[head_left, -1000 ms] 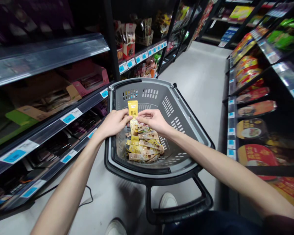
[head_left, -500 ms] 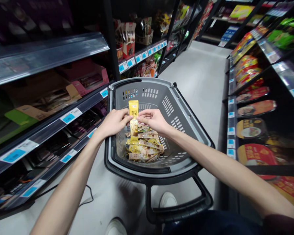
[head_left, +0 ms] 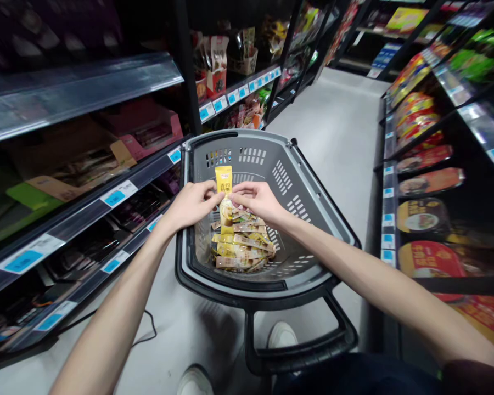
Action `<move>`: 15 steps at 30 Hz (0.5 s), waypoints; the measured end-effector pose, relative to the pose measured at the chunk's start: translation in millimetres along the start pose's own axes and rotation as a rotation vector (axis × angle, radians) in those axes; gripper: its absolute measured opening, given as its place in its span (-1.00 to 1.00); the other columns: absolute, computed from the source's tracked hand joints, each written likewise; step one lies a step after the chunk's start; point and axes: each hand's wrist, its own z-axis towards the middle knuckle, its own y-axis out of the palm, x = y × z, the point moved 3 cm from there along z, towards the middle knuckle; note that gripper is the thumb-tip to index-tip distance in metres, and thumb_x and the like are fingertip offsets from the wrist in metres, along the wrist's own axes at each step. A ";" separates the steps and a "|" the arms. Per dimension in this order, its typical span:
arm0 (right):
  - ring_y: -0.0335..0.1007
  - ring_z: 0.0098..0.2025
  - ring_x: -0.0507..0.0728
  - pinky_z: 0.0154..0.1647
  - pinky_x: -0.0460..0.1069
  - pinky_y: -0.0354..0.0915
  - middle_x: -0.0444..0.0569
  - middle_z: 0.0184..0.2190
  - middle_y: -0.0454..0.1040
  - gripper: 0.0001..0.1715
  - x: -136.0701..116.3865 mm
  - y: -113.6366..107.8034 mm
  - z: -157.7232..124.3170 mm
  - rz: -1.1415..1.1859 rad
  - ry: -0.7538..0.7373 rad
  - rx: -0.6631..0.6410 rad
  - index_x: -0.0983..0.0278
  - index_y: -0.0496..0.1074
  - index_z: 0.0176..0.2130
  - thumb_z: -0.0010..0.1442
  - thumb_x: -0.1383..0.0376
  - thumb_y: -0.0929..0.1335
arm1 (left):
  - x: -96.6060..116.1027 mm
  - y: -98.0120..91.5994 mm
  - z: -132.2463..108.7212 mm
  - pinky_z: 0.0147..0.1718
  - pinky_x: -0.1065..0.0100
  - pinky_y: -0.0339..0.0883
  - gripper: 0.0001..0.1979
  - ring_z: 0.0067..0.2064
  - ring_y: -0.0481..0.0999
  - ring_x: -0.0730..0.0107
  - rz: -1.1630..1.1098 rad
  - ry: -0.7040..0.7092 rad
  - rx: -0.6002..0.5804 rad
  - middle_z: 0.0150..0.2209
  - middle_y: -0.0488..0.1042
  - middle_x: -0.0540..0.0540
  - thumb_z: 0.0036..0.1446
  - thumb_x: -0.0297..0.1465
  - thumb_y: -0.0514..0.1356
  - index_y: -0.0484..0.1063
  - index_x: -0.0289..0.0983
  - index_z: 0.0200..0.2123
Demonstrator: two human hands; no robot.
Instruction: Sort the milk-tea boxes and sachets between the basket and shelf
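Observation:
A yellow milk tea stick packet (head_left: 226, 215) stands nearly upright over a grey shopping basket (head_left: 247, 144). My left hand (head_left: 193, 204) pinches its left edge between thumb and fingers. From the other side, my right hand (head_left: 260, 202) grips the right edge, so the two thumbs nearly meet at its middle. Printed characters and a picture of a drink face me. Below, in the bottom of the basket, lies a pile of similar yellow and brown stick packets (head_left: 245, 253). Part of the pile is hidden behind the held packet and my right hand.
A black basket handle (head_left: 302, 359) folds toward me over my shoes. Shelves with price labels (head_left: 119, 195) run close along the left. On the right, shelves hold bowl noodles (head_left: 422, 216) and red packs. A grey aisle floor (head_left: 341, 120) stretches ahead.
The held packet has shifted very slightly upward, its top leaning a little left. Both hands keep their grip, and the basket has not moved.

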 end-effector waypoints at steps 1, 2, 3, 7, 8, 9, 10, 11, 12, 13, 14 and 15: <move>0.44 -0.45 0.02 -0.37 -0.06 0.37 -0.09 -0.45 0.55 -0.61 -0.5 0.5 -0.1 -0.004 -0.003 -0.007 0.31 0.55 -0.35 -0.12 0.16 0.62 | 0.5 -0.3 -0.4 -0.36 0.40 0.24 -0.58 -0.41 0.50 0.31 -0.004 0.004 0.007 -0.45 0.58 -0.05 0.26 -0.09 0.08 0.54 -0.32 -0.22; 0.44 -0.45 0.02 -0.38 -0.07 0.37 -0.09 -0.45 0.55 -0.60 -0.7 1.2 -0.1 -0.011 -0.006 -0.015 0.32 0.55 -0.35 -0.12 0.16 0.62 | 1.0 -0.6 -0.8 -0.37 0.40 0.23 -0.57 -0.42 0.50 0.31 -0.003 0.008 0.013 -0.46 0.58 -0.05 0.27 -0.09 0.08 0.54 -0.32 -0.22; 0.44 -0.45 0.02 -0.38 -0.07 0.36 -0.09 -0.46 0.55 -0.60 -0.6 1.8 -0.1 -0.026 -0.013 -0.024 0.32 0.54 -0.36 -0.12 0.14 0.62 | 1.2 -0.8 -1.0 -0.37 0.40 0.23 -0.57 -0.42 0.49 0.31 0.002 0.011 0.016 -0.45 0.58 -0.06 0.27 -0.08 0.08 0.54 -0.33 -0.21; 0.43 -0.45 0.04 -0.39 -0.06 0.34 -0.09 -0.47 0.53 -0.59 0.3 3.4 0.1 -0.128 -0.058 -0.042 0.33 0.54 -0.38 -0.12 0.12 0.62 | 0.0 0.2 -0.6 -0.37 0.39 0.19 -0.56 -0.40 0.50 0.29 0.035 0.024 -0.007 -0.42 0.57 -0.06 0.28 -0.07 0.07 0.53 -0.32 -0.19; 0.43 -0.45 0.03 -0.39 -0.06 0.34 -0.09 -0.47 0.53 -0.59 0.4 3.5 0.2 -0.149 -0.070 -0.045 0.33 0.54 -0.38 -0.11 0.11 0.62 | -0.7 0.6 -0.4 -0.38 0.38 0.17 -0.56 -0.40 0.49 0.29 0.046 0.028 -0.011 -0.42 0.56 -0.06 0.28 -0.07 0.07 0.53 -0.32 -0.20; 0.42 -0.45 0.03 -0.39 -0.06 0.34 -0.09 -0.47 0.53 -0.59 0.7 3.6 0.2 -0.160 -0.076 -0.046 0.33 0.53 -0.38 -0.10 0.11 0.61 | -1.3 1.0 0.0 -0.38 0.38 0.16 -0.57 -0.40 0.49 0.29 0.056 0.034 -0.012 -0.42 0.55 -0.06 0.28 -0.07 0.06 0.52 -0.31 -0.21; 0.42 -0.45 0.03 -0.39 -0.07 0.34 -0.10 -0.46 0.53 -0.60 1.1 3.6 0.3 -0.161 -0.078 -0.049 0.33 0.53 -0.38 -0.09 0.11 0.61 | -1.9 1.4 0.3 -0.39 0.38 0.15 -0.58 -0.40 0.48 0.30 0.066 0.041 -0.010 -0.42 0.55 -0.06 0.28 -0.09 0.06 0.52 -0.31 -0.21; 0.42 -0.45 0.02 -0.38 -0.07 0.35 -0.10 -0.46 0.53 -0.60 1.9 3.7 0.3 -0.155 -0.074 -0.053 0.33 0.52 -0.37 -0.08 0.12 0.61 | -2.3 1.6 0.5 -0.39 0.38 0.14 -0.60 -0.40 0.48 0.31 0.073 0.049 -0.005 -0.41 0.55 -0.06 0.29 -0.11 0.06 0.51 -0.31 -0.21; 0.42 -0.44 0.01 -0.37 -0.08 0.35 -0.11 -0.44 0.53 -0.60 3.1 4.0 0.3 -0.143 -0.064 -0.061 0.33 0.51 -0.36 -0.08 0.14 0.61 | -2.7 1.8 0.7 -0.38 0.38 0.14 -0.62 -0.39 0.48 0.32 0.073 0.057 0.000 -0.40 0.55 -0.06 0.29 -0.14 0.05 0.51 -0.31 -0.22; 0.42 -0.44 0.00 -0.36 -0.08 0.36 -0.12 -0.43 0.53 -0.59 4.9 4.6 0.2 -0.125 -0.045 -0.075 0.32 0.49 -0.35 -0.10 0.17 0.62 | -3.0 1.8 0.8 -0.38 0.38 0.14 -0.64 -0.39 0.48 0.33 0.064 0.062 0.006 -0.39 0.55 -0.05 0.30 -0.16 0.05 0.51 -0.31 -0.23; 0.42 -0.44 -0.01 -0.36 -0.09 0.36 -0.13 -0.42 0.53 -0.57 7.3 5.6 -0.1 -0.104 -0.016 -0.098 0.31 0.46 -0.34 -0.13 0.21 0.63 | -3.3 1.6 0.8 -0.38 0.39 0.15 -0.66 -0.38 0.48 0.34 0.045 0.062 0.017 -0.39 0.55 -0.05 0.30 -0.19 0.05 0.50 -0.31 -0.25; 0.43 -0.43 -0.01 -0.35 -0.10 0.37 -0.14 -0.42 0.53 -0.53 10.1 7.3 -0.8 -0.084 0.022 -0.136 0.31 0.44 -0.32 -0.17 0.26 0.64 | -3.6 1.1 0.6 -0.37 0.39 0.16 -0.68 -0.39 0.49 0.35 0.017 0.056 0.031 -0.40 0.55 -0.04 0.30 -0.21 0.05 0.48 -0.31 -0.27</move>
